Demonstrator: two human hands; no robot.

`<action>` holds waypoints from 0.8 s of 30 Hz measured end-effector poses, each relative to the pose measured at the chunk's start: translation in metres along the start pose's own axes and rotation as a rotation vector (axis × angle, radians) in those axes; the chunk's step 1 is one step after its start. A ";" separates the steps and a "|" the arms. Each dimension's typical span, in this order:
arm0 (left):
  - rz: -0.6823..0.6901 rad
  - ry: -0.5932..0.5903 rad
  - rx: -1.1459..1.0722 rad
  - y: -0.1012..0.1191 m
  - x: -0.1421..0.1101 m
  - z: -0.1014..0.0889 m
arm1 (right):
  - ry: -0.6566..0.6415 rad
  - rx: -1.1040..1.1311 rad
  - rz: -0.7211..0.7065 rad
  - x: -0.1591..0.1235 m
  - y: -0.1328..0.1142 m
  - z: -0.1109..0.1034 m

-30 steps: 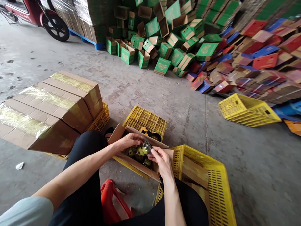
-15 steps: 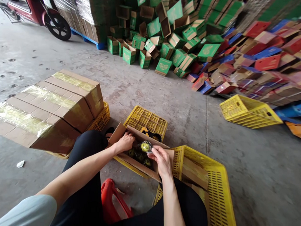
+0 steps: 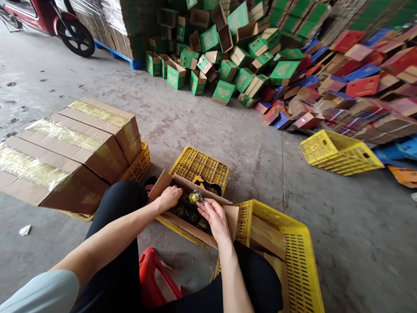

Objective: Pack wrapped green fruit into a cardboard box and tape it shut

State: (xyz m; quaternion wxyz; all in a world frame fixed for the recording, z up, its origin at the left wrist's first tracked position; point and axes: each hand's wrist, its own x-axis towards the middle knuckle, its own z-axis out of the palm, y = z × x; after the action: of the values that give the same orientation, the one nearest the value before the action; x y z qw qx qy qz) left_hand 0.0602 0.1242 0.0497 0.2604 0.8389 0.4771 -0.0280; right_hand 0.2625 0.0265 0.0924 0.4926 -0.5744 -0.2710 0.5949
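An open cardboard box (image 3: 190,230) rests on a yellow crate in front of my knees, with several dark green, plastic-wrapped fruits (image 3: 193,216) inside. My right hand (image 3: 214,216) pinches a yellow-green fruit in clear wrap (image 3: 195,196) between thumb and fingers, over the box opening. Its exact kind is not clear. At the box's left end, my left hand (image 3: 169,197) has its fingers curled closed over the opening; what they grip, if anything, is hidden. Just behind the box lies an orange and black tool (image 3: 209,185), partly covered by the box wall.
Taped cartons (image 3: 81,138) stand on crates at left. A yellow crate (image 3: 301,253) holding flat cardboard is by my right knee; another yellow crate (image 3: 338,152) lies farther right. A red stool (image 3: 153,272) is between my legs. Piled green boxes (image 3: 223,91) and a scooter (image 3: 76,38) are behind.
My right hand has moved slightly left with the wrapped fruit, and its fingers are stretched out more. My left hand stays at the box's left end. The whole view shifts a little.
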 end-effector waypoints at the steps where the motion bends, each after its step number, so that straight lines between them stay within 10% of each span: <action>1: 0.001 0.002 -0.007 0.001 -0.001 -0.001 | 0.007 -0.006 0.019 0.000 0.001 0.000; 8: -0.021 0.076 -0.118 0.012 -0.004 -0.029 | 0.080 -0.153 0.017 -0.001 -0.001 -0.007; 18: 0.106 -0.028 -1.356 0.022 -0.008 -0.064 | 0.017 -0.021 0.111 -0.002 -0.004 -0.006; 24: 0.117 -0.050 -1.574 0.031 -0.006 -0.058 | -0.036 0.004 0.070 -0.008 -0.014 -0.006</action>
State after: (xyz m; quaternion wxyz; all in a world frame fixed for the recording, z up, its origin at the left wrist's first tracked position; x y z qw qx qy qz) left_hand 0.0704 0.1338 0.1136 0.7891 0.4310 0.3060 0.3129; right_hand 0.2714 0.0234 0.1069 0.4676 -0.5718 -0.2585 0.6225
